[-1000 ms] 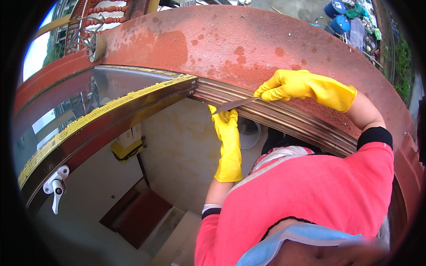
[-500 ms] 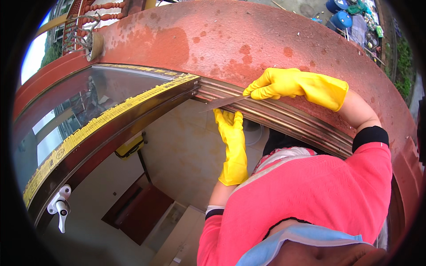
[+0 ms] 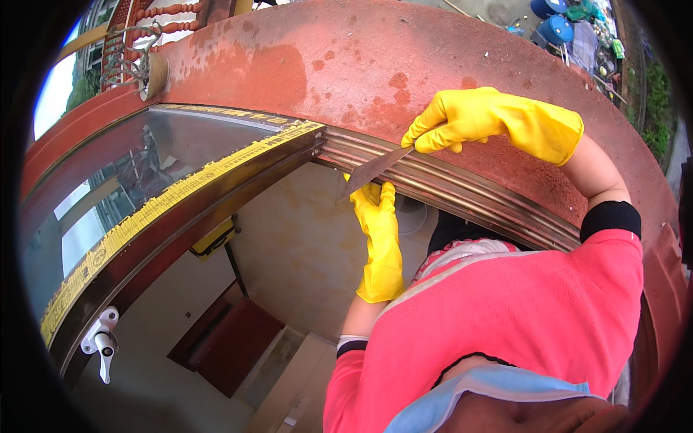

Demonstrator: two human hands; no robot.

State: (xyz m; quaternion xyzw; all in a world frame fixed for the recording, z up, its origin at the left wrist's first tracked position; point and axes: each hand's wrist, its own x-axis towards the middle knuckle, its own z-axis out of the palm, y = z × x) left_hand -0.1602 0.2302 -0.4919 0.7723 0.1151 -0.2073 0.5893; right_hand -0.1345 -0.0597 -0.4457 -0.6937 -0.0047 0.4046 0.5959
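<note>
My right hand (image 3: 469,124), in a yellow rubber glove, pinches the narrow end of a dull brown scraper (image 3: 372,169) with a flat, widening blade. The scraper slants down to the left across the ribbed bronze window track (image 3: 462,189). Its wide end hangs over the track's inner edge, just above my left hand (image 3: 378,234). That hand, also gloved in yellow, reaches up from inside with its fingers apart and tips at the inner edge. The blade partly covers its foremost fingers, and I see nothing held in it.
A sliding glass pane (image 3: 144,169) with yellow edge tape fills the left, a white handle (image 3: 102,343) below it. Beyond the track runs a damp-spotted red ledge (image 3: 346,65). Blue barrels (image 3: 556,30) stand far below outside. Indoors, a dark red panel (image 3: 234,346) shows.
My right hand has lifted slightly up and to the right. The scraper has turned to a steeper slant and shows more of its flat face. My left hand stays nearly in place.
</note>
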